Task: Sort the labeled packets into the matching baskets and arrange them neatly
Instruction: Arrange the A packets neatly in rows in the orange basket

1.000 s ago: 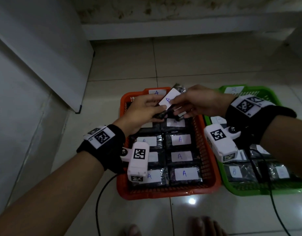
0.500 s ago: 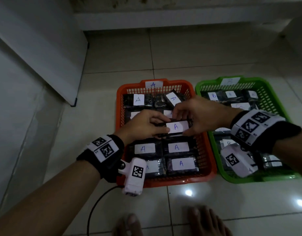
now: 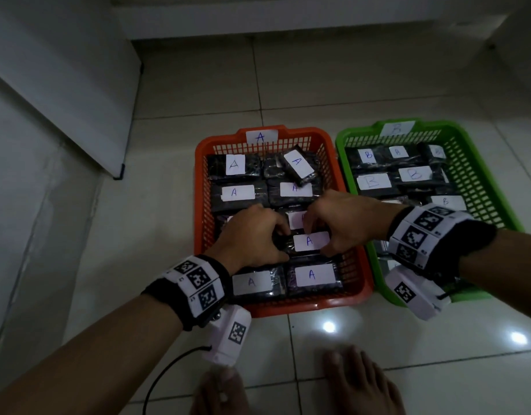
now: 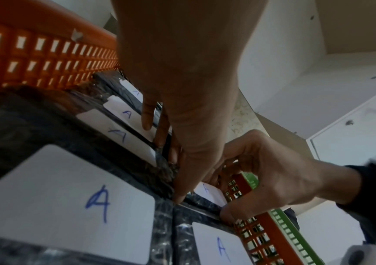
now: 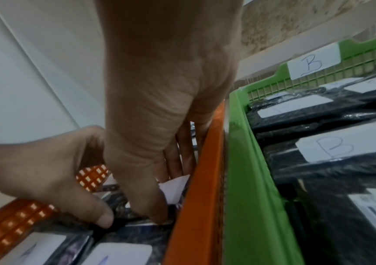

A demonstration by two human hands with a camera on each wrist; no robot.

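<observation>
The orange basket (image 3: 200, 205) tagged A holds rows of dark packets with white A labels. Both hands are down inside it, pinching one A packet (image 3: 310, 241) by its ends in the right column, just behind the front row. My left hand (image 3: 280, 244) curls onto its left end and my right hand (image 3: 327, 241) onto its right end, by the basket's right wall. The left wrist view shows the left hand (image 4: 177, 181) and the packet's label (image 4: 209, 192). In the right wrist view, the right hand (image 5: 159, 208) presses down on that packet (image 5: 175, 188). Another A packet (image 3: 297, 166) lies askew at the back.
The green basket (image 3: 343, 142) tagged B touches the orange one on the right and is full of B packets (image 3: 414, 174). Bare feet (image 3: 360, 381) stand on the tiled floor in front. A white panel (image 3: 63, 85) leans at the left. A cable (image 3: 165, 372) trails from the left wrist.
Both hands have carried the A packet from above the back of the orange basket down and toward me, into the right column near the front.
</observation>
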